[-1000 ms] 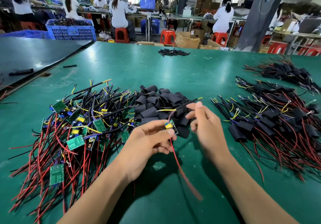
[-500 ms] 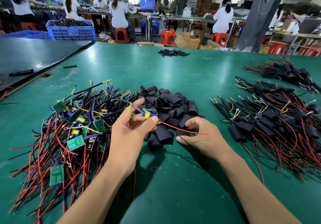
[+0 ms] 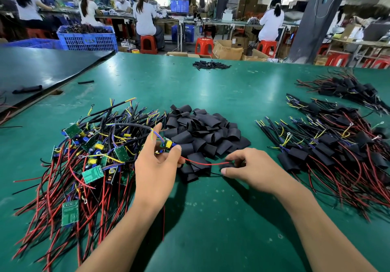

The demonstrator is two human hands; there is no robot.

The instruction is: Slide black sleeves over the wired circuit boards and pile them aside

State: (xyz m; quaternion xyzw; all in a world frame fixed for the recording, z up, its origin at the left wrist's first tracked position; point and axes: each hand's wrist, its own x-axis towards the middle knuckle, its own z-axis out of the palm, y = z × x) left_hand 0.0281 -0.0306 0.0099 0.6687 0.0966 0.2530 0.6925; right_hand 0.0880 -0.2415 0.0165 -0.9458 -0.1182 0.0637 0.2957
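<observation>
Wired circuit board (image 3: 167, 144) with a yellow part, held in the left grip (image 3: 156, 166), whose thumb and fingers are clamped on it; the fingers cover most of the board. A red wire (image 3: 204, 163) runs from the board across to the right grip (image 3: 253, 170), whose curled fingertips are closed on a black sleeve (image 3: 226, 166) at the wire's free end. The fingers hide most of this sleeve, and whether the wire has entered it cannot be made out.

Just beyond both grips lies the heap of loose sleeves (image 3: 202, 132). Left of the left grip lies the tangle of bare boards (image 3: 88, 155) with red and black leads. Right of the right grip lies the pile of sleeved boards (image 3: 337, 151), cut off by the frame edge. All rest on a green desk (image 3: 211, 219). Far beyond the grips is a small scatter of sleeves (image 3: 211, 65).

Behind the desk are a blue crate (image 3: 88, 37), red stools (image 3: 203, 44) and seated workers, all blurred.
</observation>
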